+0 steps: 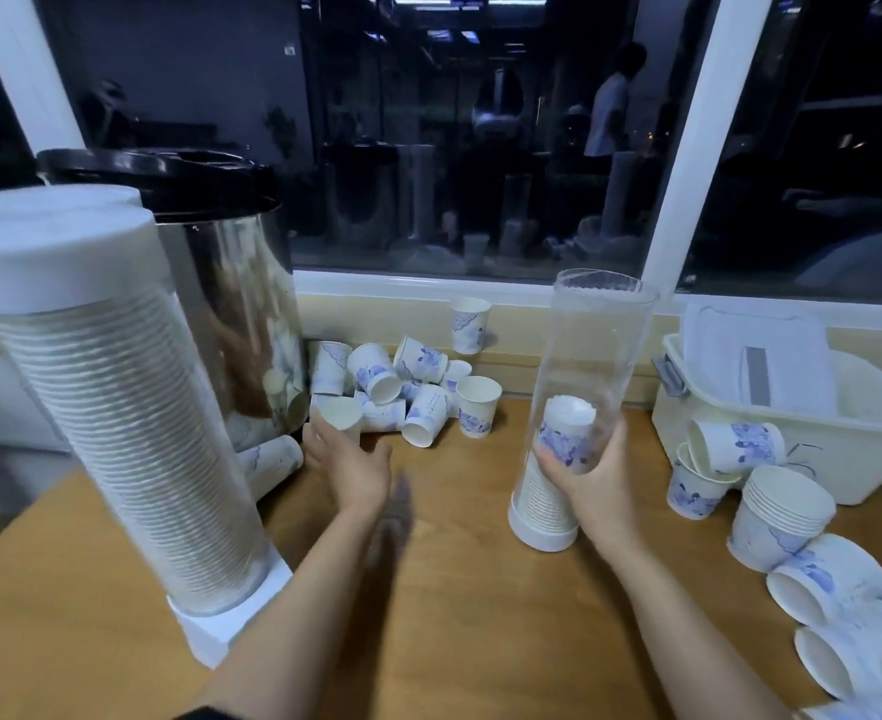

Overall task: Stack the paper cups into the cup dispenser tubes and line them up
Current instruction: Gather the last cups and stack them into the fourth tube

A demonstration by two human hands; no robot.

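Clear dispenser tube [592, 387] in the right hand [592, 478]'s clamped grip; left hand [350, 459] spread open beside loose cups [402, 387].

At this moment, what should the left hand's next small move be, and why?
Probably close the left hand on the loose cup at its fingertips and carry it to the open tube. The right hand steadies that tube, which is uncapped and only partly filled, while the capped tube looks full.

Single head-worn wide-angle view, looking forward and down, close over the wooden table [454, 615], facing the window [480, 148]
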